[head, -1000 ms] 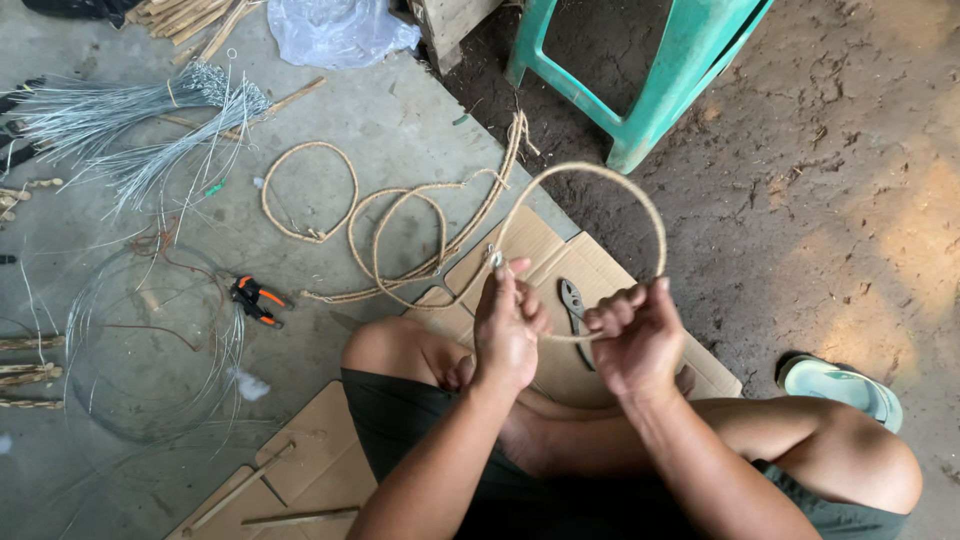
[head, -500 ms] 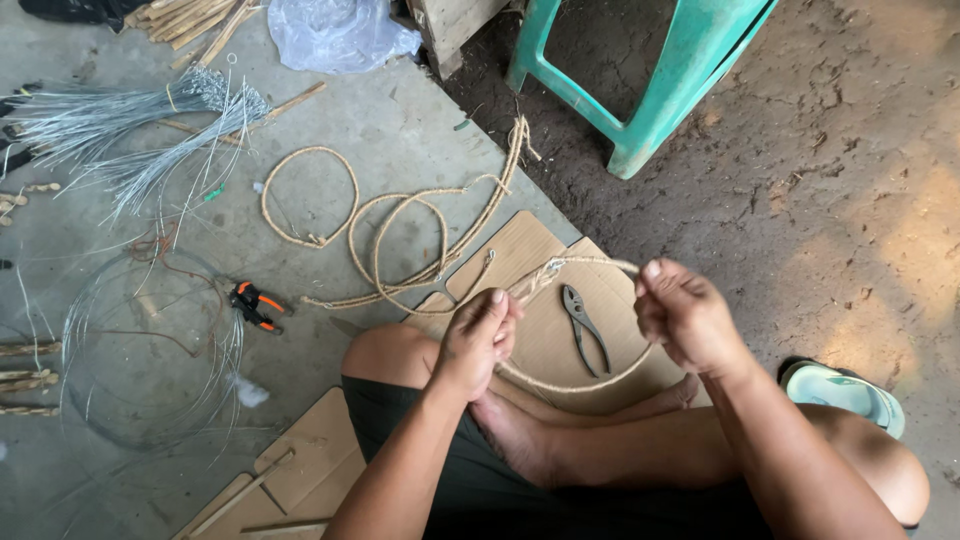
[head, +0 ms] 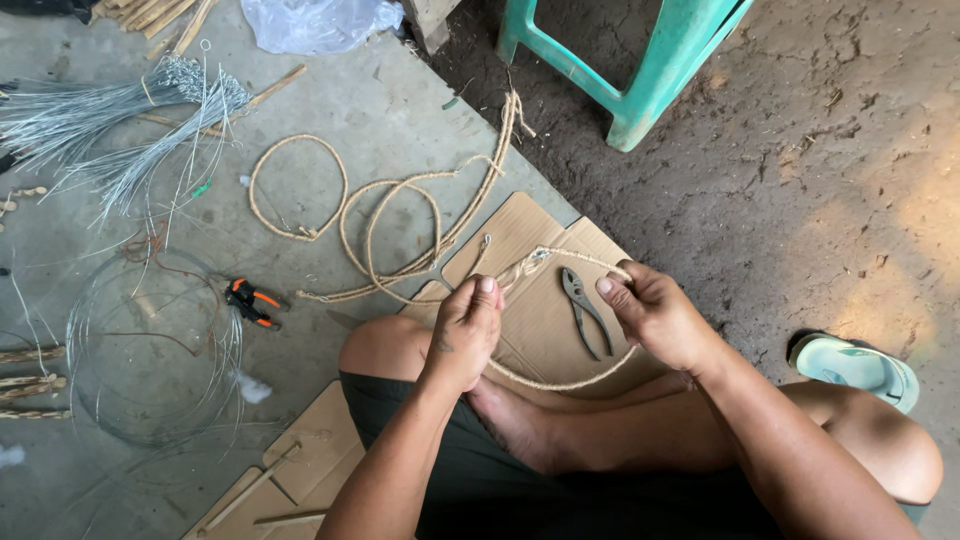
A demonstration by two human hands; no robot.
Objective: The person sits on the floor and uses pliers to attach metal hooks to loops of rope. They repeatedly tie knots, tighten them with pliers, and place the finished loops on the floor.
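Seen from the head camera, the person sits cross-legged on flattened cardboard [head: 530,235] and holds a rope-wrapped ring [head: 560,383] between both hands, low over the lap. The left hand [head: 462,335] is curled into a narrow fist around the ring's near-left arc, thumb uppermost, with the rope passing through the closed fingers. The right hand [head: 655,315] pinches the ring's upper-right arc between thumb and fingers, so both hands are closed on the same hoop, a short gap apart. Between the two grips the ring's top edge carries a frayed, twisted join, and the lower arc sags down toward the bare foot beneath the hands. Just beyond the right grip, inside the ring's outline, grey pliers [head: 583,311] lie on the cardboard, untouched. Farther out past the left grip, several loose rope hoops [head: 345,215] overlap on the concrete, a rope tail running from them up toward the teal plastic stool [head: 650,75]. Well to the left of the left hand lie orange-handled cutters [head: 250,300], beside a coil of thin wire [head: 150,350], and beyond that a bundle of straight silver wires [head: 110,125] is spread out. A clear plastic bag [head: 315,22] sits at the far edge, and a pale green sandal [head: 855,368] rests on the dirt, well off to the right of the right hand.
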